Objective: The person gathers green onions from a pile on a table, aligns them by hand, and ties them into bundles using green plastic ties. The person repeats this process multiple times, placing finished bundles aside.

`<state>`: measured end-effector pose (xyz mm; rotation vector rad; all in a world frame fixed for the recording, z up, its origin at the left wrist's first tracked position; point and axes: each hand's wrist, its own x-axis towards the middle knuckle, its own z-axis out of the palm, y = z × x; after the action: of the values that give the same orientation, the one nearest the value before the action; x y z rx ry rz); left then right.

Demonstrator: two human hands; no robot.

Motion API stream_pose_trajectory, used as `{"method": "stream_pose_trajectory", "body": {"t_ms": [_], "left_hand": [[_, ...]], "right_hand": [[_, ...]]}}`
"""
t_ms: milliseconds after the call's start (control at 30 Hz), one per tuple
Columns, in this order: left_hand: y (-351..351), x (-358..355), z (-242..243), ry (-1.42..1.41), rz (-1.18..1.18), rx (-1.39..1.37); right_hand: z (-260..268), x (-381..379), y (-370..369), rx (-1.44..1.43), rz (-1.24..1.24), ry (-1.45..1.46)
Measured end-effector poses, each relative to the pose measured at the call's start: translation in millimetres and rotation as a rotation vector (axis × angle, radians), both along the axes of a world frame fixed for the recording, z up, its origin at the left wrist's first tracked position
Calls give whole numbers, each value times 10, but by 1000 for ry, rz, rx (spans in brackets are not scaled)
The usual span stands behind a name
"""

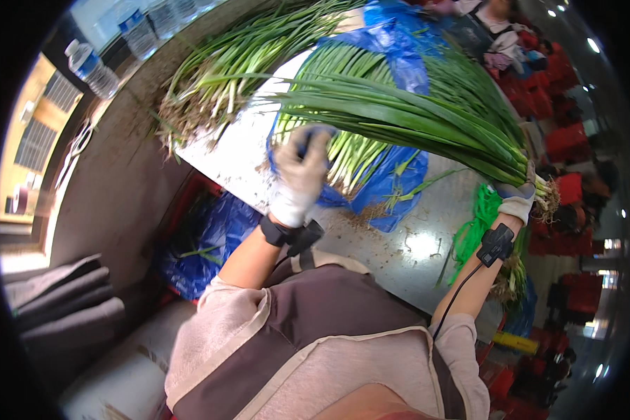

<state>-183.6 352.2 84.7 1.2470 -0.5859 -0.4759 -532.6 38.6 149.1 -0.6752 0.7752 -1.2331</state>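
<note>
My right hand (517,191), in a work glove, grips a bunch of green onions (415,115) near its rooted white ends; the long leaves stretch left across the table. My left hand (302,163), gloved and blurred, is raised by the near left edge of a pile of green onions (346,157) on a blue plastic sheet (399,194). Its fingers are partly bent, and whether they hold anything is not clear. Another heap of green onions (247,68), with soil on the roots, lies at the upper left of the metal table (367,247).
Green plastic ties (475,226) lie near my right forearm, with more onions (512,278) beyond. Water bottles (92,71) stand on the ledge at the upper left. A blue plastic bag (210,252) is below the table's left edge. Red chairs (567,142) and people are in the background at right.
</note>
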Motion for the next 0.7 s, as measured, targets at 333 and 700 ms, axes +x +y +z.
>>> {"method": "stream_pose_trajectory", "body": {"t_ms": [333,700], "left_hand": [[-360,391,-745,-401,130,449],[-479,208,-473,-599,-78,595]], "right_hand": [[-512,282,-89,10,-54,84],[-668,261,-161,36,-45,72]]}}
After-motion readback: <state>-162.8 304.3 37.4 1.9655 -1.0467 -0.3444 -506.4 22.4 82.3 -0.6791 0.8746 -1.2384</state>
